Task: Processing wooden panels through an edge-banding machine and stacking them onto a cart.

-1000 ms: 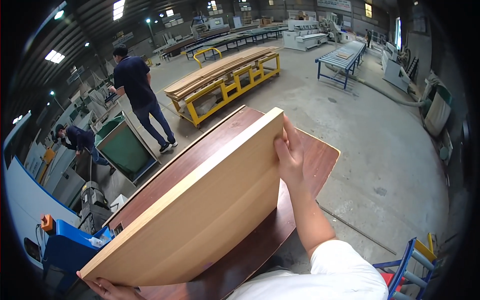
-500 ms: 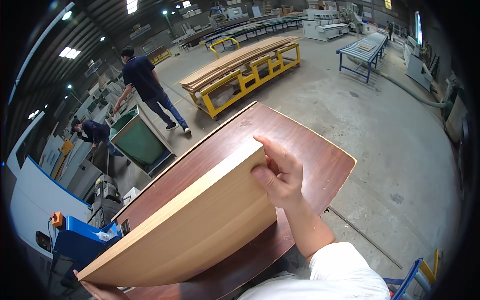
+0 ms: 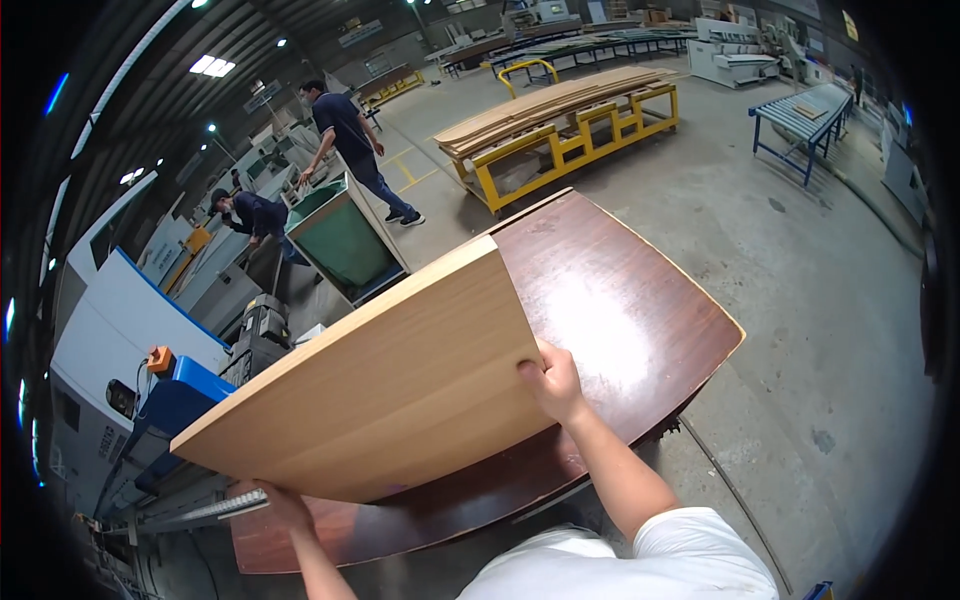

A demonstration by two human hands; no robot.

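Light wood panel [image 3: 390, 385]: lowered flatter since earlier over dark bench [image 3: 640, 320]. Right hand [image 3: 553, 383] clamps far edge, left hand [image 3: 275, 503] near corner (fingers hidden). Stiff, broad, likely heavy; grip opposite edges.

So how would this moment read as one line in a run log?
left hand: grips light wood panel near edge | right hand: grips its right edge | panel: over dark red-brown board

Both hands' grip on pale board [image 3: 390, 390], dark red table [image 3: 620, 300], workshop
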